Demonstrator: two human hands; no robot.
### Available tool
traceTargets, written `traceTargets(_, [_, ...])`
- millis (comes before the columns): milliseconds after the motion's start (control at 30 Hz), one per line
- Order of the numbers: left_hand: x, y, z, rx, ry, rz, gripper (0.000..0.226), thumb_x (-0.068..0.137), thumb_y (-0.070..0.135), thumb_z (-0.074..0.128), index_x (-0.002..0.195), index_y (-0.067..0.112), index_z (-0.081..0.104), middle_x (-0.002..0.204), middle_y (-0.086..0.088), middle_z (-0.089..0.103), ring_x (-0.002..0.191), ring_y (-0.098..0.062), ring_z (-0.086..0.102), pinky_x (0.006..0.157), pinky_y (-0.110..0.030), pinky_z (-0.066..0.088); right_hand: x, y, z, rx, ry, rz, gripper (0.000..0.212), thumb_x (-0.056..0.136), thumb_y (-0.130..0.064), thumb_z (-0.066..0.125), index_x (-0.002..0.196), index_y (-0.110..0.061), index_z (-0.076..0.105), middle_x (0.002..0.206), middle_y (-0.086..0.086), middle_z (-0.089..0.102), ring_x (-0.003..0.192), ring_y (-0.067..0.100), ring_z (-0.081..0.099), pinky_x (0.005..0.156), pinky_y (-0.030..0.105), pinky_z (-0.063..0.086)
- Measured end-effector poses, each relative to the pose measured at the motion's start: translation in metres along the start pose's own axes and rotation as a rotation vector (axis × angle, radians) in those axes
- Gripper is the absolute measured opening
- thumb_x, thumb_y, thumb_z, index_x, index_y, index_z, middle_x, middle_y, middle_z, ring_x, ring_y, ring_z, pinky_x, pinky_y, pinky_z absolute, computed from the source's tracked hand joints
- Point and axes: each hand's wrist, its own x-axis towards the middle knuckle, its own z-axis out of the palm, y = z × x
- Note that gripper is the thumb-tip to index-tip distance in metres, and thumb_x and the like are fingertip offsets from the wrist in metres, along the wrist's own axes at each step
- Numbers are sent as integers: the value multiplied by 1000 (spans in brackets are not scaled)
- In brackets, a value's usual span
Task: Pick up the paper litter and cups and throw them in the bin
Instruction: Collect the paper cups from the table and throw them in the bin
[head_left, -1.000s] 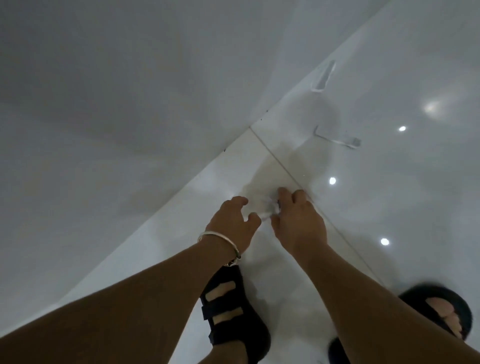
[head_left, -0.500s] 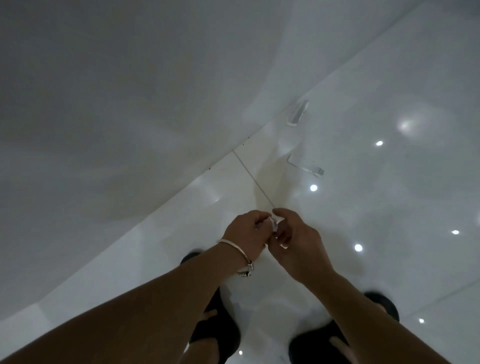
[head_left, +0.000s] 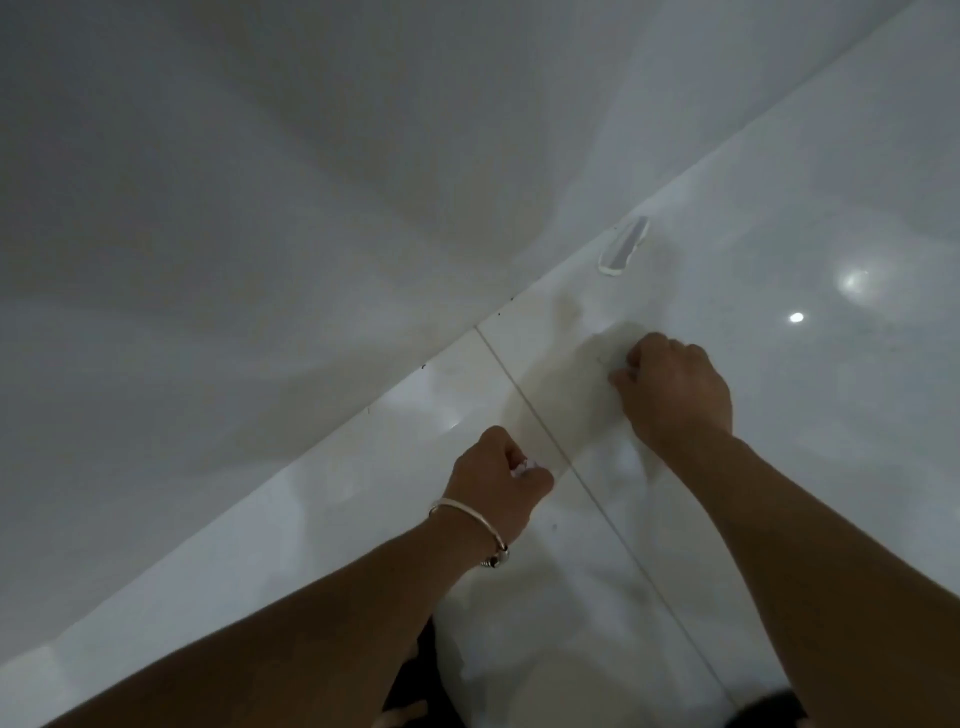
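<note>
Left hand (head_left: 496, 486), bracelet (head_left: 467, 512) at the wrist, is clenched around a small wad of crumpled paper (head_left: 523, 466). White edges poke out between thumb and forefinger. One piece collected, by the look of it

Right hand (head_left: 675, 389) reaches out ahead of the left, knuckles up, fingers curled down to the floor tile (head_left: 779, 467). The fingertips are hidden under the hand, so I cannot tell whether they pinch anything or only touch the tile

Beyond the right hand, nearer the wall (head_left: 260, 208), a pale litter strip (head_left: 623, 252) lies flat on the floor, apart from both hands and untouched

No cups and no bin in view. Judgement: early in the job. One scrap is in hand, at least one strip is left to lift, and the carry to the bin is yet to come
</note>
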Motion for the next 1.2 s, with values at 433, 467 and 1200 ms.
traceTargets(433, [23,24,-18,119,3,125,21,86,12,47,96,31,43,66,7,49,59,-7,48,60,-22,41,89,-20,-38,32,68,-132,56,89,-34,51,139,-23,30,107,13,65,93,37,64,72,38,41])
traceTargets(467, [25,24,-21,127,2,124,21,85,13,47,96,31,44,66,8,49,59,-6,48,59,-21,40,96,-19,-38,-43,37,-153,57,87,-37,52,139,-25,30,105,12,65,93,36,64,70,36,38])
traceTargets(1200, [-5,45,-28,71,-11,50,10,89,18,50,94,15,57,88,-6,60,84,-25,60,78,-34,51,-5,-17,-22,645,-77,129,15,88,-29,64,85,-15,57,83,3,67,67,5,66,58,15,41])
